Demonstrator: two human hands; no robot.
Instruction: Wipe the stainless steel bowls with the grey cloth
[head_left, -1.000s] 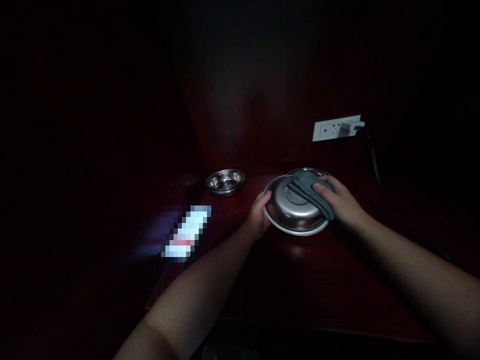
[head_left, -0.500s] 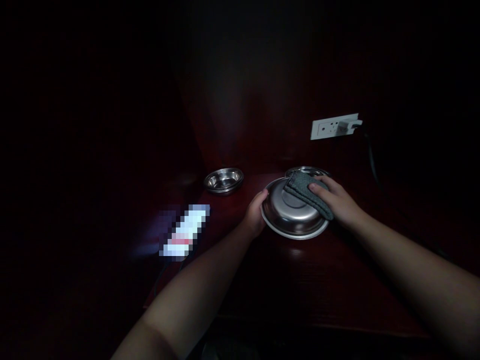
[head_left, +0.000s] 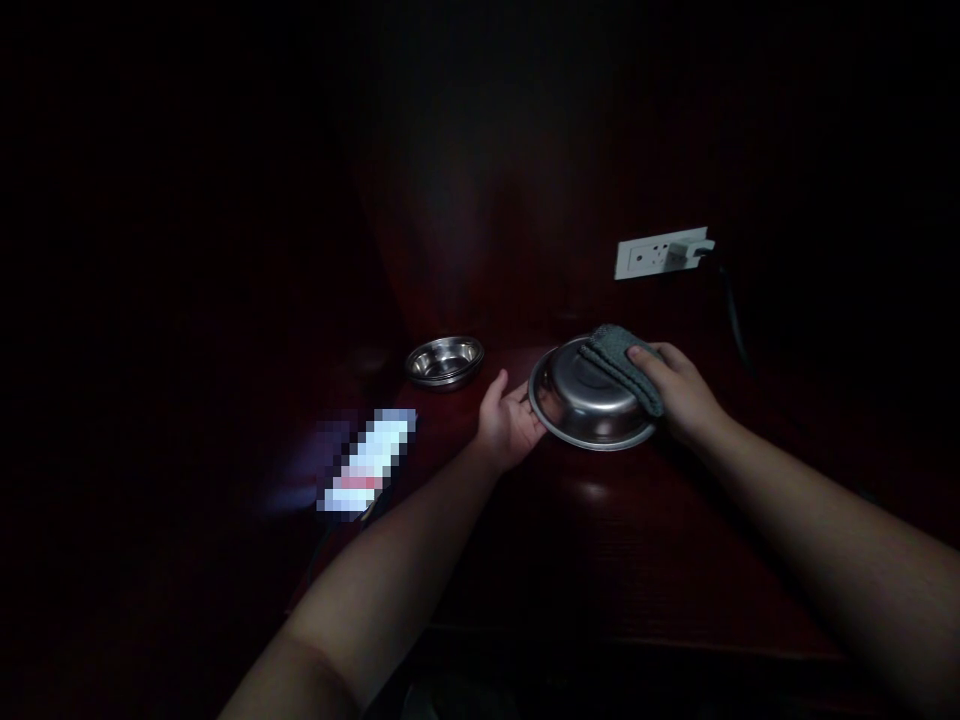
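A shiny steel bowl (head_left: 592, 395) is held bottom up above the table. My right hand (head_left: 679, 395) grips a folded grey-green cloth (head_left: 621, 358), which lies against the bowl's base and right rim; the fingers beneath are hidden. At the bowl's left edge, my left hand (head_left: 511, 425) is open, palm up and thumb raised. Its fingertips reach to the rim or just under it, and I cannot tell whether they touch.
Steel bowls (head_left: 445, 362), apparently stacked, stand on the dark red table (head_left: 585, 560) to the left. A glowing, pixelated phone-like screen (head_left: 367, 465) lies nearer me. On the back wall is a socket panel (head_left: 660, 255) with a plug and a hanging cord (head_left: 735, 315).
My left hand has loosened its hold on the rim and spread its thumb away. The held bowl and cloth have risen slightly, and the bowl behind is now hidden.
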